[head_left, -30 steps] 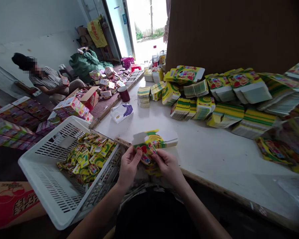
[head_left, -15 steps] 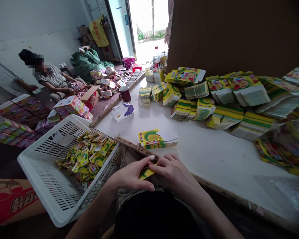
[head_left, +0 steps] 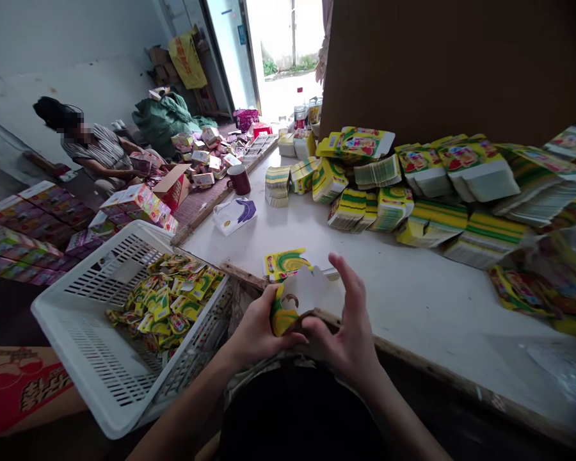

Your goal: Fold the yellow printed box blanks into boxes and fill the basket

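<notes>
A yellow-and-green printed cardboard carton point(head_left: 281, 320) is grasped at one side by the left hand point(head_left: 258, 328), near the white counter point(head_left: 413, 291), presumably to steady it; the right hand point(head_left: 348, 336) is held spread beside it, contact unclear. Matching flat cardboard pieces point(head_left: 284, 262) are placed within reach.

Forearms point(head_left: 403, 410) angled inward; left grip point(head_left: 253, 330) curled, right grip point(head_left: 351, 336) spread, fingers point(head_left: 354, 285) raised.

Yellow-green carton point(head_left: 304, 292), white inside showing, opened out, tilted, held in left hand point(head_left: 258, 328) near table edge point(head_left: 388, 347).
</notes>
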`<act>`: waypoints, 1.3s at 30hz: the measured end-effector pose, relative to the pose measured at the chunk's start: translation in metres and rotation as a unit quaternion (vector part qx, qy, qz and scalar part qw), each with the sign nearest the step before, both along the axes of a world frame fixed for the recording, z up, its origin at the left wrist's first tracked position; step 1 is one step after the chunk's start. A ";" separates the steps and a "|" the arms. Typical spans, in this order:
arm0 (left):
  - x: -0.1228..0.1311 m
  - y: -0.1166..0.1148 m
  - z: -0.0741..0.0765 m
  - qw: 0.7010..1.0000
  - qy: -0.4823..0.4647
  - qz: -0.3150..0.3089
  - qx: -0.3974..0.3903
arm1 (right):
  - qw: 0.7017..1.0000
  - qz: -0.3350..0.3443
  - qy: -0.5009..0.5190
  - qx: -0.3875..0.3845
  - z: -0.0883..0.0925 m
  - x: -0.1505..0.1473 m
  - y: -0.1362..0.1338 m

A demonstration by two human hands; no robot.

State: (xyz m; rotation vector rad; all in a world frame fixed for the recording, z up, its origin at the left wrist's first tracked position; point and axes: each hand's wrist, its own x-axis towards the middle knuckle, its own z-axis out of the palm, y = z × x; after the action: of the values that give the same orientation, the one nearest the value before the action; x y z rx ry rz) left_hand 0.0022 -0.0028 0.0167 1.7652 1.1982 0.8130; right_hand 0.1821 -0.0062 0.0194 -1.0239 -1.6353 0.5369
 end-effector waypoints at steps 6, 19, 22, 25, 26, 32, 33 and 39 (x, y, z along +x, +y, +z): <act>0.006 -0.004 -0.018 0.982 0.103 -0.007 0.158 | 0.859 0.225 0.273 -0.370 -0.010 -0.015 0.006; 0.006 -0.002 -0.029 0.983 0.086 -0.059 0.151 | 0.961 0.230 -0.069 -0.137 -0.017 -0.006 0.003; 0.006 0.000 -0.036 0.969 0.098 -0.102 0.204 | 0.947 0.259 -0.135 -0.132 -0.015 -0.008 -0.003; 0.006 0.000 -0.036 0.977 0.106 -0.045 0.180 | 0.957 0.227 -0.130 -0.126 -0.025 -0.013 0.000; 0.005 0.000 -0.034 0.980 0.108 -0.010 0.164 | 0.962 0.212 -0.118 -0.123 -0.030 -0.013 0.002; -0.005 0.004 -0.014 0.978 0.168 0.068 0.102 | 0.978 0.168 -0.090 -0.087 -0.043 -0.002 0.013; -0.007 0.004 -0.012 0.977 0.172 0.075 0.101 | 0.974 0.182 -0.105 -0.086 -0.042 0.000 0.013; -0.012 0.005 -0.008 0.972 0.191 0.076 0.116 | 0.960 0.218 -0.136 -0.111 -0.023 0.014 0.018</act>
State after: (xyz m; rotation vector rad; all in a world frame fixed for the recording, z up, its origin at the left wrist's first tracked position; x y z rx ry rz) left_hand -0.0101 0.0025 0.0089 2.1091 1.5568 0.7432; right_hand 0.1964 0.0115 -0.0039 -0.9289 -2.1020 0.9221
